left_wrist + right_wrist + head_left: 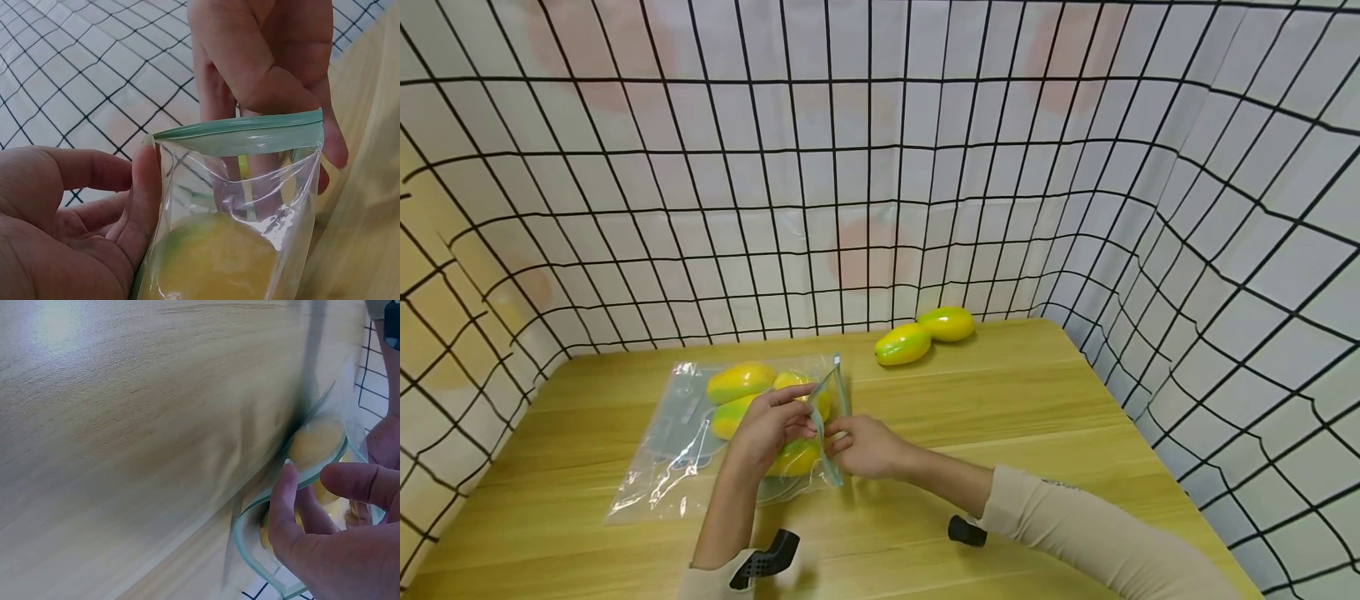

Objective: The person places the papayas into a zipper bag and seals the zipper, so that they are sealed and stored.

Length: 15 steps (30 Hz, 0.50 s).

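Observation:
A clear zip bag [658, 479] with a pale green zip strip [250, 128] lies on the table, its mouth parted to the right. Several glossy yellow-green fruits like mangoes [741, 382] are inside. My left hand [767, 429] reaches over the bag and pinches the rim of its mouth; in the left wrist view one fingertip meets the strip's end. Opposite it, my right hand [868, 447] holds the rim, with a finger [284, 500] and thumb on either side. Some right fingers show through the plastic. Part of the left hand is hidden in the right wrist view.
Two more yellow-green fruits [904, 344] lie touching at the back of the wooden table [1000, 400]. Black wire mesh [868, 175] before a pale sheet encloses the back and sides. Black camera mounts [767, 560] are on both wrists.

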Available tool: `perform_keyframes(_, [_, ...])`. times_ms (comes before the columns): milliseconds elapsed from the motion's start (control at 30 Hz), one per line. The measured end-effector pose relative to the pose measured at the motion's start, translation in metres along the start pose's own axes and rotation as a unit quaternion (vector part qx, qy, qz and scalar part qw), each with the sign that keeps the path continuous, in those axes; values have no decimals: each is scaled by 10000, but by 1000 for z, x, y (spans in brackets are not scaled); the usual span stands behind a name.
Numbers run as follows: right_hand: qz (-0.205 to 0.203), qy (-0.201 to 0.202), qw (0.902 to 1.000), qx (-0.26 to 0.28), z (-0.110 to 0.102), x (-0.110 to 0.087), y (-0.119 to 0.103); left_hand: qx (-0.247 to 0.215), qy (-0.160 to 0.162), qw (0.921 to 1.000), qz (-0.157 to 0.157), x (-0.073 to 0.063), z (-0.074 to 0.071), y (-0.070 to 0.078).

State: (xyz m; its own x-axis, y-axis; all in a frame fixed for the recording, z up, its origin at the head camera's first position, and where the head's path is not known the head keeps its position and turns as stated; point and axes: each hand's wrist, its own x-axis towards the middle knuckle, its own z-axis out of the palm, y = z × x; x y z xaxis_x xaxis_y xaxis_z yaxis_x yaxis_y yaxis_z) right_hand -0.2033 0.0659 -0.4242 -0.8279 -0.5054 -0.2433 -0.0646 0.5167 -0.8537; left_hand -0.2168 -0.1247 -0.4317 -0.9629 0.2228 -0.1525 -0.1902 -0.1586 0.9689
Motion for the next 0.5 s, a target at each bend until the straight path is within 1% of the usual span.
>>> perform_keyframes(233, [54,-86,9998,146,-2,1,-1,104,82,9999,57,1,-1,-1])
perform_keyframes(367, [-10,-20,10000,-56,-7,2,0,157,94,9998,70,2,-2,-1])
perform_keyframes(500, [-11,182,9994,-301,-17,4,1,172,70,9998,57,2,-2,-1])
